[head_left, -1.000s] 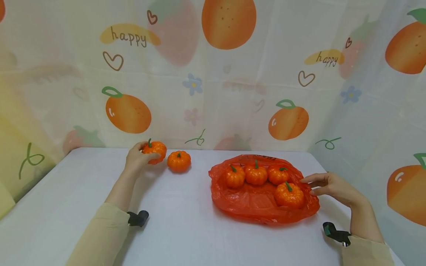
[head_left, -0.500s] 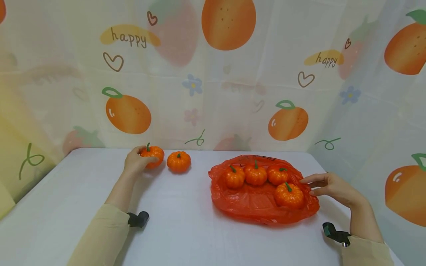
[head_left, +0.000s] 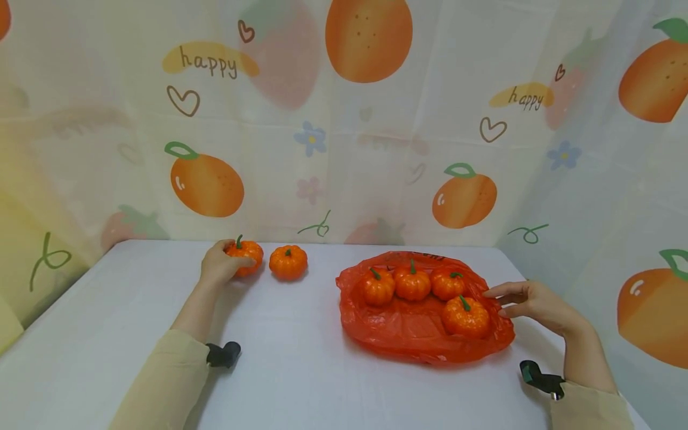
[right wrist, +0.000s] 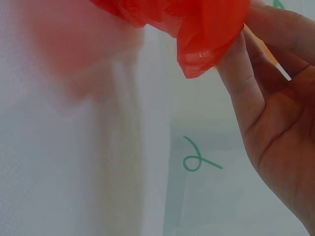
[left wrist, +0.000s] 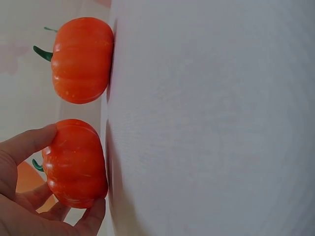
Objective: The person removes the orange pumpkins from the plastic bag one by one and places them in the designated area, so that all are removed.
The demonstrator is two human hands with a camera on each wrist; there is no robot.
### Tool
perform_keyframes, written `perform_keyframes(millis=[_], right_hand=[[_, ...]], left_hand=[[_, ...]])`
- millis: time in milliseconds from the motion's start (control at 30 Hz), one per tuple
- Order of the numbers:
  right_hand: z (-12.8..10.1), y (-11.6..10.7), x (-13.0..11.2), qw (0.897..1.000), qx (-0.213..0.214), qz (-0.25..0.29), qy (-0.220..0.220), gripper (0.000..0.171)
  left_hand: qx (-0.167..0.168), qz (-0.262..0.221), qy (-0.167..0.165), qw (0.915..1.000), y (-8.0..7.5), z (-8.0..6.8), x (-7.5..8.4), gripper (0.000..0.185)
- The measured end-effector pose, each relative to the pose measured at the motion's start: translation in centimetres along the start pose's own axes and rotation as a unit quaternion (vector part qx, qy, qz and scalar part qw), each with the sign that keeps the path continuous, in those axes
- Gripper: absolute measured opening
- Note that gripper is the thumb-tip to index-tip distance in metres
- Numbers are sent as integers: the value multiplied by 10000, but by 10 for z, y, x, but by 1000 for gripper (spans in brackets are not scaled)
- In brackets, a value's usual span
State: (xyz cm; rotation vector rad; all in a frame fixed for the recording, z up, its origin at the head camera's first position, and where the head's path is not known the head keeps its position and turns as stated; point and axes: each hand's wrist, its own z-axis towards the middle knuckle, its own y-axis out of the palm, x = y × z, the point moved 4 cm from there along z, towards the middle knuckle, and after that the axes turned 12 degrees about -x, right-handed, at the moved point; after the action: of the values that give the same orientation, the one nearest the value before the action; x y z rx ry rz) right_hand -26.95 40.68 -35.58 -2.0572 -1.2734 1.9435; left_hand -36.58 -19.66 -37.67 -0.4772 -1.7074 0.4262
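In the head view my left hand [head_left: 219,263] grips a small orange pumpkin [head_left: 249,258] with a green stem at the table's back left. Thumb and fingers curl round its sides; in the left wrist view this pumpkin [left wrist: 75,164] stands low over the white surface, its base close to it. A second pumpkin [head_left: 288,263] sits just right of it, apart. My right hand [head_left: 543,304] touches the right rim of a red plastic bag [head_left: 398,340], its fingers fairly straight. Several pumpkins lie in the bag, one [head_left: 465,316] nearest that hand. The bag hides part of the right fingertips [right wrist: 234,59].
A white table [head_left: 290,376] runs back to a hanging fruit-print curtain [head_left: 376,149] close behind the pumpkins. More curtain rises along both sides. A black device [head_left: 540,379] is strapped at the right wrist, another [head_left: 223,354] at the left.
My left hand has lowered the gripped pumpkin toward the table and slightly left, beside the second one. The right hand and the bag stay in place.
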Motion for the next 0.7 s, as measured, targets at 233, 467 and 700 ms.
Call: perform_keyframes(millis=[233,467,700], right_hand=[[1,-1,1,10000,-2,-25,59,38],[1,-1,3,10000,-10,-36,86,39],[0,-1,2,10000,20,-32,84,39]], left_hand=[[-11,100,73,9999,1,2,-3,81],[-51,369,151,9992,2,3,-3,82],[-58,516,83,9986,3,0,0,81]])
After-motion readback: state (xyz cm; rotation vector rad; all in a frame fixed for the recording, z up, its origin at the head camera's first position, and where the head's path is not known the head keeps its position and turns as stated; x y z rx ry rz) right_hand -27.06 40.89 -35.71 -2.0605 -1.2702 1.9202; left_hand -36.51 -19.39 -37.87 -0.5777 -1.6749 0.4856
